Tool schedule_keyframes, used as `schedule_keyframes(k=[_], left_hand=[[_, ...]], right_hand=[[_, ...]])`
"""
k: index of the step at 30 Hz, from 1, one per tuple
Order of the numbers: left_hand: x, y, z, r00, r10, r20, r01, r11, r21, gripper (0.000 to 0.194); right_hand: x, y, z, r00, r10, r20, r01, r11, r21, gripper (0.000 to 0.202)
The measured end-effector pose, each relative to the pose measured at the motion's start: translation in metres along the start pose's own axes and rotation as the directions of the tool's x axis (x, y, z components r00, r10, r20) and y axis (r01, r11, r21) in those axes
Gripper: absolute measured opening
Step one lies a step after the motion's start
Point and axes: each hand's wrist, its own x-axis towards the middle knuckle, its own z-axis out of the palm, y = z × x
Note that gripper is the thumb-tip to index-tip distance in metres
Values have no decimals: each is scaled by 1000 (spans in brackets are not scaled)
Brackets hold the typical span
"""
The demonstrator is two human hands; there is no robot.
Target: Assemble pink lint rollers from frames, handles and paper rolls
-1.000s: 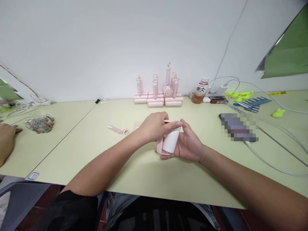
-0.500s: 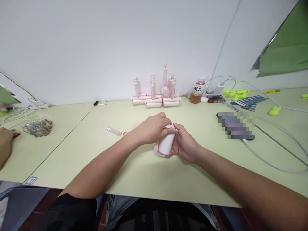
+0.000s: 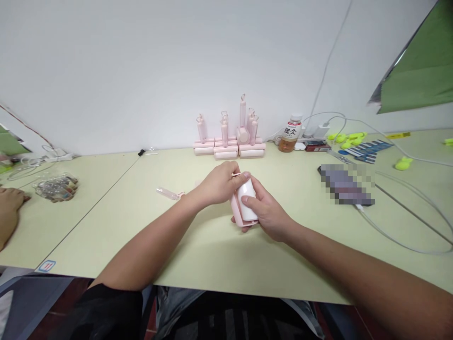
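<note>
A white roll (image 3: 247,202) in a pink holder (image 3: 235,208) is gripped by the fingers (image 3: 249,200) of the right hand (image 3: 267,212), above the middle of the bench (image 3: 212,245). The holder's top end is pinched by the left hand (image 3: 219,185). The roll seems to be getting fitted in; a careful push is likely needed next. More pink rollers (image 3: 228,141) are stacked at the back edge.

Bottle (image 3: 290,133) (amber drink), blurred phone (image 3: 347,184)

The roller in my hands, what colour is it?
White roll in a pale pink holder, seen in the head view.
</note>
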Motion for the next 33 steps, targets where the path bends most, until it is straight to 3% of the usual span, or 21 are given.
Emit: schedule_keyframes(k=[3,10,21,25,28,33], left_hand=[[1,-5,-3,996,-43,78,53,989,-134,38],[2,-10,-3,990,-59,126,95,948,-303,38],[5,-13,1,984,-82,160,143,896,-420,31],[10,-15,-6,992,-116,47,124,835,-536,34],[10,-13,-14,994,-99,-49,59,853,-518,34],[7,-9,-27,993,-96,-65,51,864,-501,40]], right_hand=[[1,-2,-1,1000,4,28,-2,999,-45,68],[0,-8,-3,995,17,103,-11,998,-60,60],[1,-10,-8,990,12,140,4,994,-113,72],[-8,3,-1,968,61,245,8,962,-273,91],[-14,14,6,931,135,338,36,889,-457,94],[-10,15,-6,955,-95,279,243,791,-562,93]])
